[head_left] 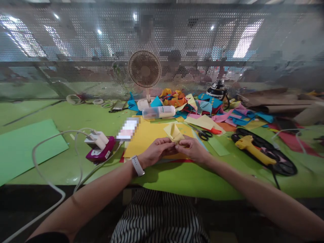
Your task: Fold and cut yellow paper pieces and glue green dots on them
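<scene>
Both hands pinch a small piece of folded pale yellow paper near its lower edge, above the table. My left hand has thumb and fingers closed on its left side. On the right side, my right hand grips it the same way, the two thumbs close together. The upper part of the folded paper stands up in pointed flaps. Beneath the hands lie yellow paper sheets with red edges showing under them. Black-handled scissors rest just beyond my right hand.
A yellow glue gun lies on a black tray at right. Folded coloured papers crowd the back around a fan and a bottle. At left are a phone, a purple power strip, cables and green sheets.
</scene>
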`<state>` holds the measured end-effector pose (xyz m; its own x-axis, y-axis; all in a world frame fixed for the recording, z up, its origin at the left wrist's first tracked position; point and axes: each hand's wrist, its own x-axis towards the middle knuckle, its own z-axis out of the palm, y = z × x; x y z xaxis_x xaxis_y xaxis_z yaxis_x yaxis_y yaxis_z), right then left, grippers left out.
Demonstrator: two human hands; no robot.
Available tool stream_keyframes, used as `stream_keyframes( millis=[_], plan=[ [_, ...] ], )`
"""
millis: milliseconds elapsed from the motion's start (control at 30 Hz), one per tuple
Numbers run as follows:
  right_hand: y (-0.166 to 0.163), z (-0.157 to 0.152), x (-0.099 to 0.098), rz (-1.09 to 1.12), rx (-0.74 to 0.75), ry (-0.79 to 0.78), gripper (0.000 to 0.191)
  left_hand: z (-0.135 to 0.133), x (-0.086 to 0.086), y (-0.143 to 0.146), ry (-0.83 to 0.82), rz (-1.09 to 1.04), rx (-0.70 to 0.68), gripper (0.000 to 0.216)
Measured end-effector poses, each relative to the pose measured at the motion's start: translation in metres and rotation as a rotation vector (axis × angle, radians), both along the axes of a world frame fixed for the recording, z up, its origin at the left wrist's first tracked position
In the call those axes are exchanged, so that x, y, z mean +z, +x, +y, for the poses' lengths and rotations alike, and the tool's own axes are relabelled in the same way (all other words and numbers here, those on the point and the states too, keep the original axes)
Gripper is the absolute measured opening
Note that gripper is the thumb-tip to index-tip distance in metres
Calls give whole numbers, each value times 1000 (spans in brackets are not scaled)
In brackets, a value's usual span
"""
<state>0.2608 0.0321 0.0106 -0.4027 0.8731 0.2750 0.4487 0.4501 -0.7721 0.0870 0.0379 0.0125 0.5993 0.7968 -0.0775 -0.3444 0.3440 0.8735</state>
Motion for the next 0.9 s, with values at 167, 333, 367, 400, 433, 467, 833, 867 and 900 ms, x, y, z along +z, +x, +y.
stream_keyframes(
  millis=[167, 333, 367, 400, 433, 467, 833, 867, 900],
  plan=[
    [0, 0, -2, 29, 10, -9, 33, -1, 0, 1, 3, -17, -4, 14],
    [0, 0, -2, 39, 11, -11, 34, 0, -1, -1, 9, -3, 1, 15],
    [0, 0, -2, 36, 13, -11, 34, 0, -1, -1, 12, -3, -5, 15],
    [0, 1, -2, 32, 15, -11, 34, 0, -1, -1, 15, -4, -9, 15],
    [1, 1, -3, 27, 17, -11, 33, 0, -1, -1, 17, -6, -13, 15],
    [1, 1, -3, 23, 18, -12, 33, 0, -1, -1, 18, -6, -14, 15],
    [2, 0, -2, 8, 13, -19, 31, 1, -2, -1, 18, 0, -8, 16],
    [2, 0, -2, 9, 13, -18, 32, 1, -2, -1, 23, -6, -11, 15],
    [2, 0, -2, 10, 14, -18, 32, 1, -2, -1, 28, -10, -14, 14]
  ],
)
